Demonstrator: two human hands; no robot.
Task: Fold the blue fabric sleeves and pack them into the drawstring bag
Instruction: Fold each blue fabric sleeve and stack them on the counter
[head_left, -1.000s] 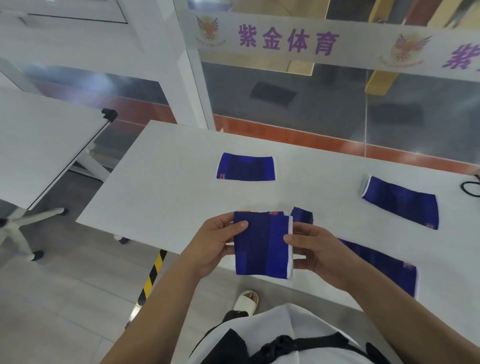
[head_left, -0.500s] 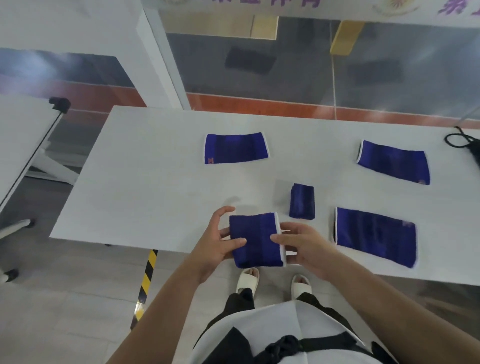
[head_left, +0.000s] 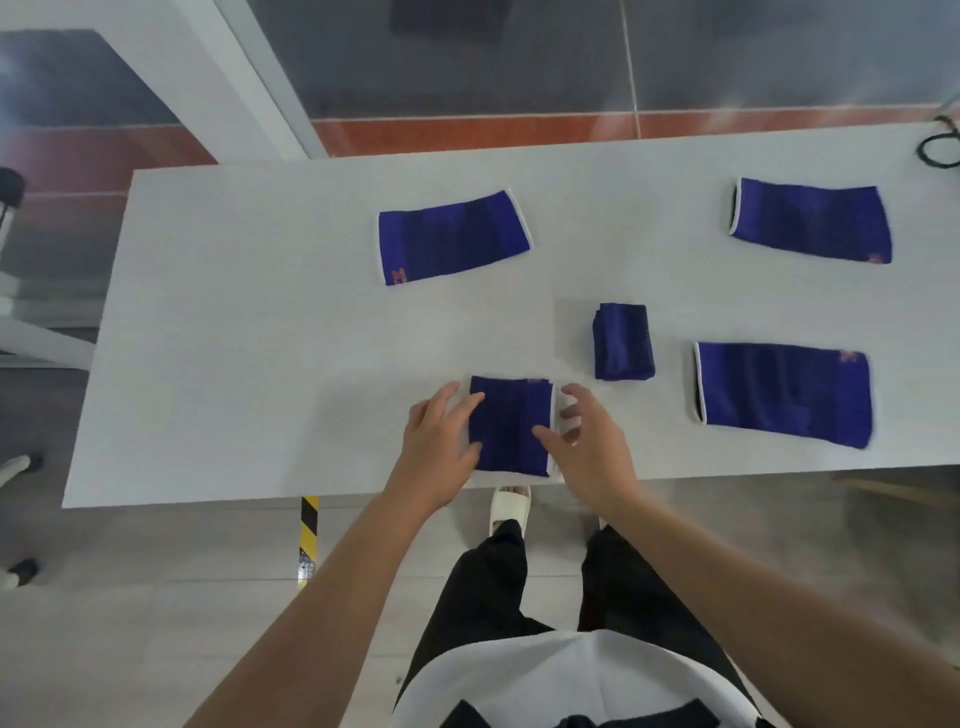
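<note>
A blue fabric sleeve with white trim (head_left: 511, 426) lies flat on the white table (head_left: 234, 338) near its front edge. My left hand (head_left: 436, 441) rests on its left edge with spread fingers. My right hand (head_left: 592, 447) is at its right edge, thumb on the cloth and fingers apart. A small folded blue sleeve (head_left: 623, 343) sits just beyond my right hand. Three more sleeves lie flat: one far left (head_left: 452, 236), one far right (head_left: 810, 221), one near right (head_left: 784, 392). Only a black cord loop (head_left: 940, 150) shows at the far right edge.
The table's front edge runs just under my wrists. A second white table's leg (head_left: 41, 343) stands to the left. Beyond the table are a white post (head_left: 249, 78) and a glass wall. My feet and a yellow-black floor strip (head_left: 309, 535) are below.
The sleeve that I held up in both hands has come down flat onto the table near the front edge. My fingers have loosened and spread. The camera has tilted further down.
</note>
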